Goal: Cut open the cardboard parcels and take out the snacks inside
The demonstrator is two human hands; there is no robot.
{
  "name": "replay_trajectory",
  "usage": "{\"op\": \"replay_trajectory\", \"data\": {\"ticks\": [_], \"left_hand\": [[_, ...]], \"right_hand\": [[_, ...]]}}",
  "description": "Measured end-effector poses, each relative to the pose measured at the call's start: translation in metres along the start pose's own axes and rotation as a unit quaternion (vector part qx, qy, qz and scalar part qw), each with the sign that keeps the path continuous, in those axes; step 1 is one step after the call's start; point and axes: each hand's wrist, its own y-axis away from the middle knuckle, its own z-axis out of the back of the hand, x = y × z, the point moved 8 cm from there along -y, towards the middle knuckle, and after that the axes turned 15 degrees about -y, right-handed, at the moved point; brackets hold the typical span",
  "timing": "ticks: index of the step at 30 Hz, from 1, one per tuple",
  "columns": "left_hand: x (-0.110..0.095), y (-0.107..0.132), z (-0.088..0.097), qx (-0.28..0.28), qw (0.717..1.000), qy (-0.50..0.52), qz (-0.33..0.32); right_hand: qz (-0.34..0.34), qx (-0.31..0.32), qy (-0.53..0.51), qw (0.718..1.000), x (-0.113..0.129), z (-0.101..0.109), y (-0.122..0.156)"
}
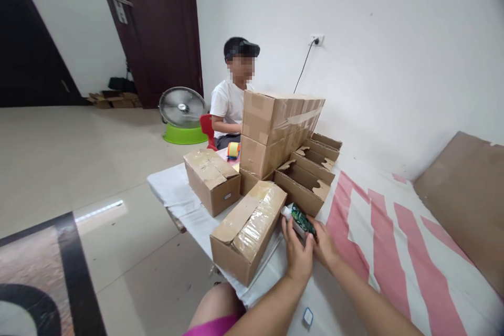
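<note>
Both my hands hold a small green and white tube-like package (300, 219) over the white and pink striped cloth (378, 231). My left hand (296, 253) grips it from the left, fingers curled. My right hand (323, 244) grips it from the right. A taped cardboard box (248, 228) lies just left of my hands. An open cardboard box (303, 189) sits directly behind the package.
A second sealed box (212, 178) lies further left, with a stack of sealed boxes (275, 128) and more open boxes (321, 155) behind. A person in a white shirt (227, 105) sits beyond, near a tape roll (233, 149) and a floor fan (181, 110). Flat cardboard (464, 199) lies at right.
</note>
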Motion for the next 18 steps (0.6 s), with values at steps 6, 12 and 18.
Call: {"op": "replay_trajectory", "data": {"ticks": [6, 12, 18], "left_hand": [[-0.005, 0.019, -0.013, 0.054, 0.988, -0.138, 0.031], [-0.018, 0.029, -0.015, 0.128, 0.969, -0.207, 0.036], [-0.02, 0.04, -0.018, 0.156, 0.962, -0.224, 0.014]], "right_hand": [[-0.013, -0.018, 0.127, 0.992, -0.005, -0.009, -0.036], [-0.023, 0.005, 0.23, 0.973, -0.006, -0.017, -0.054], [-0.036, 0.005, 0.289, 0.957, -0.018, -0.013, -0.078]]}}
